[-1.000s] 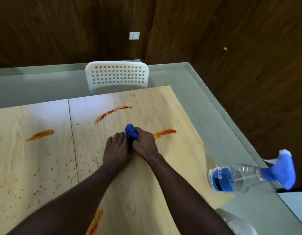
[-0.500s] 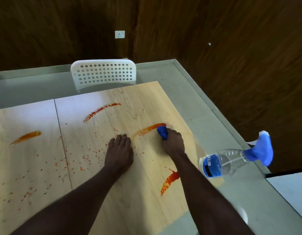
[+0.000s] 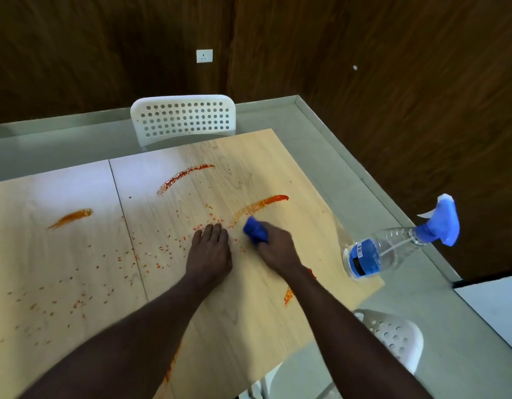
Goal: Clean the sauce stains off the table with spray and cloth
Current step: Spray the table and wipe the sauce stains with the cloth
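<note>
I see my right hand [image 3: 277,249] fisted around a bunched blue cloth [image 3: 256,232], pressing it on the wooden table [image 3: 266,306] at the near end of an orange sauce streak [image 3: 260,205] running off toward 1 o'clock. My left hand [image 3: 209,253] lies flat just at 9 o'clock of it, fingers together, gripping nothing. The spray bottle [image 3: 392,250] stands at 3 o'clock near the table's edge. 2 more streaks sit at 11 [image 3: 185,177] and 10 o'clock [image 3: 72,216].

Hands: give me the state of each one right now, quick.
Left hand: open, flat on the table, holding nothing.
Right hand: closed around the blue cloth, pressing it onto the table.
</note>
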